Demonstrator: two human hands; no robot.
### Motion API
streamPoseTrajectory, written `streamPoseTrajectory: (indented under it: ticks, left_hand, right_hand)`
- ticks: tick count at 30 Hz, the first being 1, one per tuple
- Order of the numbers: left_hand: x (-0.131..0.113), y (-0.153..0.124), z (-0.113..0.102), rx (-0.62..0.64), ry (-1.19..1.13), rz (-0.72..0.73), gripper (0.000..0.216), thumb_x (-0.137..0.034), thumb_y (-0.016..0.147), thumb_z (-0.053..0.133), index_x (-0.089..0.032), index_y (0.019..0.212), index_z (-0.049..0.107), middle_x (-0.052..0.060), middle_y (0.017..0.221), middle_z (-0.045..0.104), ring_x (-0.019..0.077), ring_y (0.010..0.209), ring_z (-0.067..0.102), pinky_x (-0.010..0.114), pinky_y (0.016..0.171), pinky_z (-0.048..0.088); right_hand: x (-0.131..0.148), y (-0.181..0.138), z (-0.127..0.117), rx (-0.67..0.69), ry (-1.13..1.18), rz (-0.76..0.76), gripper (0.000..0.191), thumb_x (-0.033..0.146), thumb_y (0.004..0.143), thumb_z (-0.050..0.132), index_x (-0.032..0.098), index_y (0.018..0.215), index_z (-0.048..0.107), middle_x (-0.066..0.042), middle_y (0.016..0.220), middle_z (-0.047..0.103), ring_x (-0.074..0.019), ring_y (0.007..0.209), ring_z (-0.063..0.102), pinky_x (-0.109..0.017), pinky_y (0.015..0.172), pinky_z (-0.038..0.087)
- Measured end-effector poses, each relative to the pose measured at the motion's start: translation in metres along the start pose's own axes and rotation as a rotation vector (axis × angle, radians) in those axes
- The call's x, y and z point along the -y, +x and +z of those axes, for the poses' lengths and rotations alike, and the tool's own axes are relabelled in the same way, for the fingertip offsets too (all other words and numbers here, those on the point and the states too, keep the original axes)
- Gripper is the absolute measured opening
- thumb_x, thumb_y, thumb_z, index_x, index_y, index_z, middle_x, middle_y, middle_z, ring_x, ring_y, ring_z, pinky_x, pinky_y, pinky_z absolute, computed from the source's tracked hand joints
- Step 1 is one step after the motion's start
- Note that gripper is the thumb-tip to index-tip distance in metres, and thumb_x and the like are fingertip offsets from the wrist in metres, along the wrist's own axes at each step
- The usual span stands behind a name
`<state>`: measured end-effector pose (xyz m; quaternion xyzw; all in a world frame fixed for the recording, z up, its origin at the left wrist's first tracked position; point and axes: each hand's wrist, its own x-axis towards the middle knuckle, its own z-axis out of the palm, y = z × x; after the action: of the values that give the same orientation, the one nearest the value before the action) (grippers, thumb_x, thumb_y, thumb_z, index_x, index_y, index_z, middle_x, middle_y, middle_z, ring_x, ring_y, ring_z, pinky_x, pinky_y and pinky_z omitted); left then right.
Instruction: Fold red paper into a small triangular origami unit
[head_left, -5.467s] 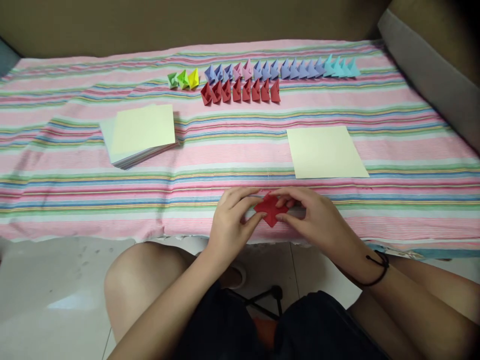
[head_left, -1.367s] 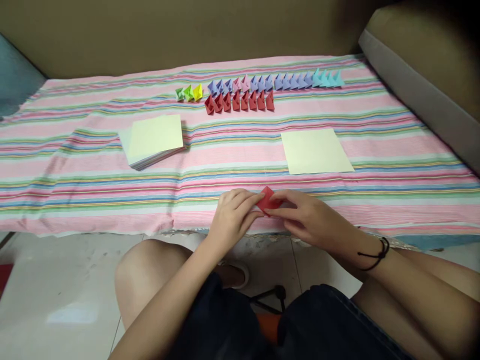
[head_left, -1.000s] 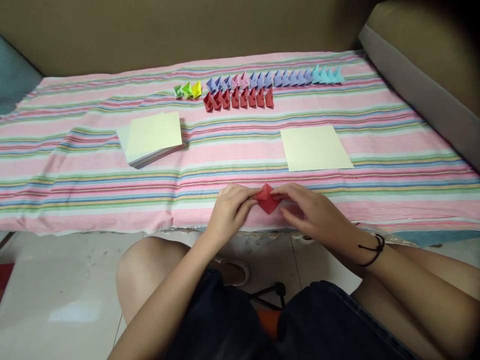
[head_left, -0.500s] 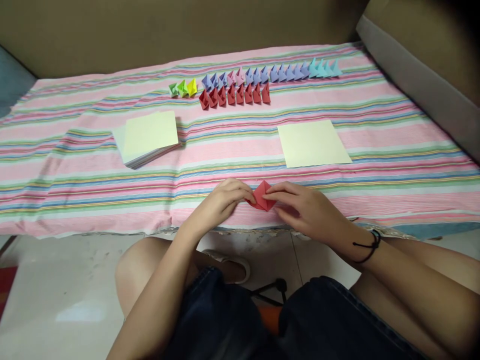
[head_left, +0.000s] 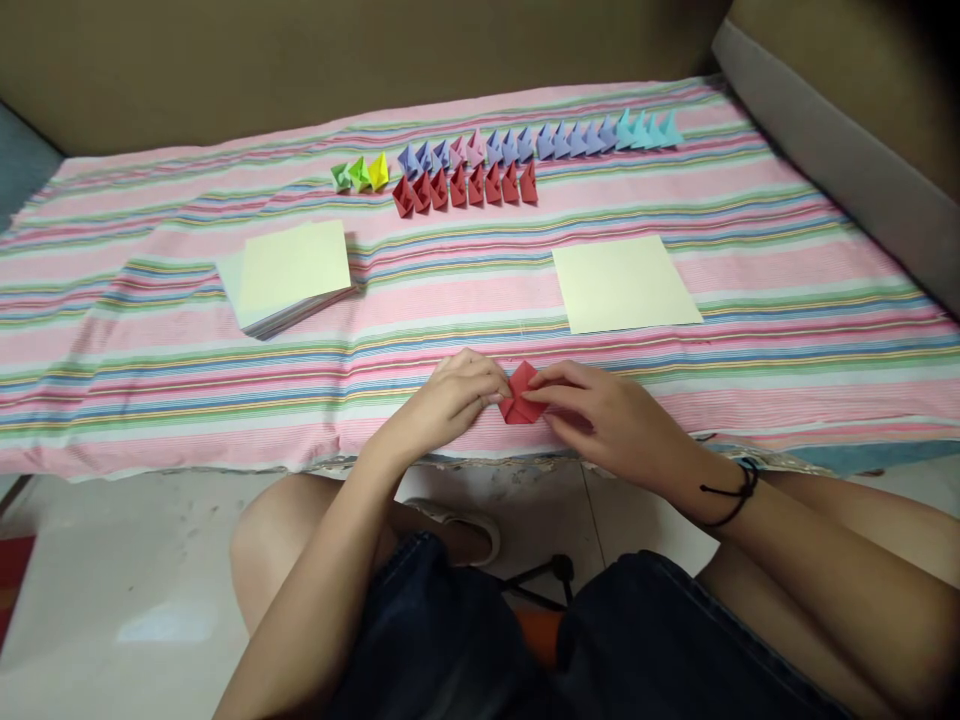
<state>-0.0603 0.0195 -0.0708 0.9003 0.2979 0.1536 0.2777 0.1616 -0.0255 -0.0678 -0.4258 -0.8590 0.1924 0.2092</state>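
A small folded piece of red paper [head_left: 520, 393] lies at the near edge of the striped cloth [head_left: 465, 290]. My left hand [head_left: 450, 400] pinches its left side with curled fingers. My right hand [head_left: 607, 420] pinches its right side, and a black band circles that wrist. Farther back stand a row of red folded paper figures [head_left: 465, 186] and a longer row of purple, pink and teal ones [head_left: 540, 144]. Three green and yellow figures [head_left: 360, 173] sit to the left of these rows.
A stack of pale yellow square sheets [head_left: 289, 275] lies to the left on the cloth. A single pale yellow sheet [head_left: 622, 283] lies to the right. A grey cushion edge [head_left: 832, 150] borders the right side. My knees and the tiled floor are below.
The red paper has been turned and folded smaller between my fingers. Both hands stay pinched on it. My view has shifted slightly, so the rows sit a little farther left.
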Motion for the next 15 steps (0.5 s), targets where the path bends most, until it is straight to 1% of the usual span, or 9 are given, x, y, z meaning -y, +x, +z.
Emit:
streamPoseTrajectory:
  ticks: [4, 8, 12, 15]
  left_hand:
    - [-0.006, 0.004, 0.005, -0.035, 0.041, -0.041, 0.017, -0.028, 0.093, 0.043, -0.02, 0.093, 0.058, 0.003, 0.094, 0.061, 0.0196, 0.092, 0.047, 0.034, 0.086, 0.036]
    - [-0.009, 0.004, 0.009, -0.084, 0.049, -0.042, 0.013, -0.028, 0.091, 0.048, -0.02, 0.091, 0.059, 0.003, 0.09, 0.06, 0.0193, 0.091, 0.047, 0.034, 0.084, 0.036]
    - [-0.009, 0.0, 0.01, -0.128, 0.048, 0.0, 0.018, -0.026, 0.091, 0.047, -0.022, 0.088, 0.064, 0.003, 0.092, 0.059, 0.0194, 0.093, 0.048, 0.035, 0.086, 0.036]
    - [-0.007, -0.001, 0.012, -0.176, 0.025, 0.035, 0.018, -0.025, 0.09, 0.05, -0.022, 0.086, 0.068, 0.004, 0.092, 0.057, 0.0185, 0.092, 0.049, 0.034, 0.085, 0.038]
  right_hand:
    - [0.001, 0.001, -0.001, 0.003, 0.01, -0.002, 0.036, 0.007, 0.081, 0.049, 0.021, 0.11, 0.064, -0.006, 0.114, 0.06, -0.0198, 0.097, 0.06, -0.034, 0.081, 0.049]
    - [0.001, 0.001, -0.002, 0.008, 0.018, 0.003, 0.038, 0.007, 0.081, 0.048, 0.023, 0.113, 0.063, -0.006, 0.114, 0.06, -0.0199, 0.098, 0.06, -0.034, 0.081, 0.05]
    - [0.001, 0.001, -0.001, -0.017, 0.053, 0.012, 0.03, 0.01, 0.083, 0.049, 0.023, 0.106, 0.064, -0.005, 0.113, 0.061, -0.0195, 0.096, 0.061, -0.034, 0.081, 0.05]
    - [0.002, 0.001, -0.001, -0.025, 0.078, 0.052, 0.021, 0.015, 0.086, 0.049, 0.022, 0.1, 0.065, -0.005, 0.107, 0.064, -0.0192, 0.093, 0.062, -0.033, 0.081, 0.049]
